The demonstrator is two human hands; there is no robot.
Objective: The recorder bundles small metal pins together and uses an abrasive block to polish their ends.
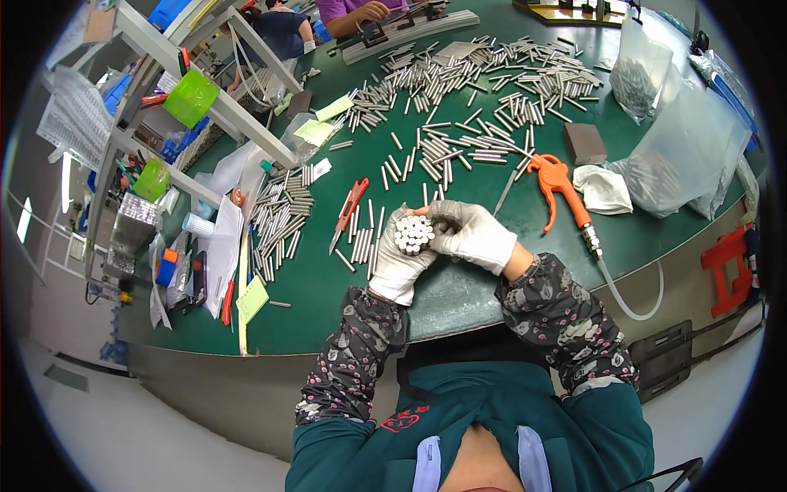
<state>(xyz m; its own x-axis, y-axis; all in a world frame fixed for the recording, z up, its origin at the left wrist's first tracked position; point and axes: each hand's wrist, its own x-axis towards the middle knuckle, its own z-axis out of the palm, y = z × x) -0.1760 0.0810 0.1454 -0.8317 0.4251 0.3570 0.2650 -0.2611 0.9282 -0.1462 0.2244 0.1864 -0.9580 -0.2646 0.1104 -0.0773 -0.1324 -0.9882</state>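
Note:
Both my hands wear white gloves with bare fingertips and meet above the near part of the green table. A bundle of metal pins (413, 234) stands on end in them, its bright round ends facing up. My left hand (397, 266) is wrapped round the bundle from the left and below. My right hand (474, 235) closes on its right side, fingers against the pins. Several loose metal pins (361, 246) lie just left of my left hand. Beyond them is a red utility knife (351, 209).
A large heap of pins (492, 78) spreads over the far table (311, 324); another pile (280, 215) lies left. On the right are an orange air gun (559, 190), a brown block (584, 143), a white cloth (602, 189) and plastic bags (684, 160). A co-worker (348, 15) sits opposite.

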